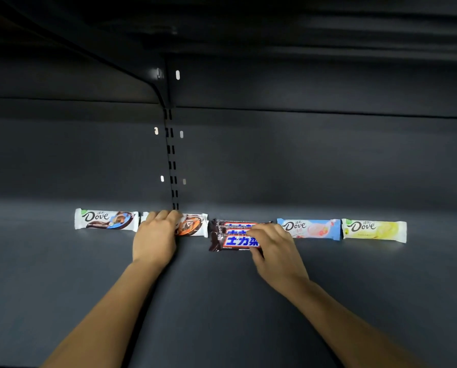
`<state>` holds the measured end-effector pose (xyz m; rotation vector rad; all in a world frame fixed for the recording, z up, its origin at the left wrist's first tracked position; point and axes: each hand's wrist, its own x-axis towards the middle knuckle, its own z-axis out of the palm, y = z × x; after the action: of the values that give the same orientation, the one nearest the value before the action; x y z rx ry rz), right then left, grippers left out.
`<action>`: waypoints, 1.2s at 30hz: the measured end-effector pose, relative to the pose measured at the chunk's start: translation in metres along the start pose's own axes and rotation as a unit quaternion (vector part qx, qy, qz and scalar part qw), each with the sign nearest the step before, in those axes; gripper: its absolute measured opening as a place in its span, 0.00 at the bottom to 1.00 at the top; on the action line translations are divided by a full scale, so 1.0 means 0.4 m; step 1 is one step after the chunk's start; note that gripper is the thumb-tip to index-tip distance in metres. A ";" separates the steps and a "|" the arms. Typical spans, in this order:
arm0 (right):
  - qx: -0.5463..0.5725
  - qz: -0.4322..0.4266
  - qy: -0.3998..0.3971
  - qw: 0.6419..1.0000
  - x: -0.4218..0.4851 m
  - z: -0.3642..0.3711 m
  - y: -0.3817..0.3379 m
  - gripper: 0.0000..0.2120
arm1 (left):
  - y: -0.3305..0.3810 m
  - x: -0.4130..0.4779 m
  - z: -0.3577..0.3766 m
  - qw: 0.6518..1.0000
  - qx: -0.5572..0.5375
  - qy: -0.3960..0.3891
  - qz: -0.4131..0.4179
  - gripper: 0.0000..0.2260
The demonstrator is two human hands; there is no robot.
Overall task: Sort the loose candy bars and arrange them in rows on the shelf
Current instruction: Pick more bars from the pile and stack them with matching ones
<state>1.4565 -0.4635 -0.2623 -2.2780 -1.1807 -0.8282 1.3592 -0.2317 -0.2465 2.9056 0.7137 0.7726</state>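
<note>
Candy bars [373,231] mostly line the dark metal shelf's [222,301] back edge; left fingers [163,215] curl over an orange-white wrapped bar [192,225], right fingers [259,229] grip stacked brown wrapped bars [238,240], not yet settled.

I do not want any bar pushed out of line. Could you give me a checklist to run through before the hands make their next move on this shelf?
1. Left hand grips the orange Dove bar: ok.
2. Right hand pinches the brown bars: ok.
3. Brown bars lie side by side: not ok, they overlap and the nearest sits askew.
4. Blue Dove bar, pink Dove bar and yellow Dove bar lie in one row: ok.
5. Orange Dove bar is straight: cannot tell, the hand covers it.
</note>
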 end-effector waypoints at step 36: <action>-0.015 0.020 -0.005 1.000 -0.004 0.023 0.010 0.20 | 0.038 -0.014 0.023 0.982 -0.141 0.089 0.085 0.12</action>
<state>1.4621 -0.4609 -0.2706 -2.3246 -1.1301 -0.8252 1.3659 -0.2472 -0.2545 2.6866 0.3345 1.0670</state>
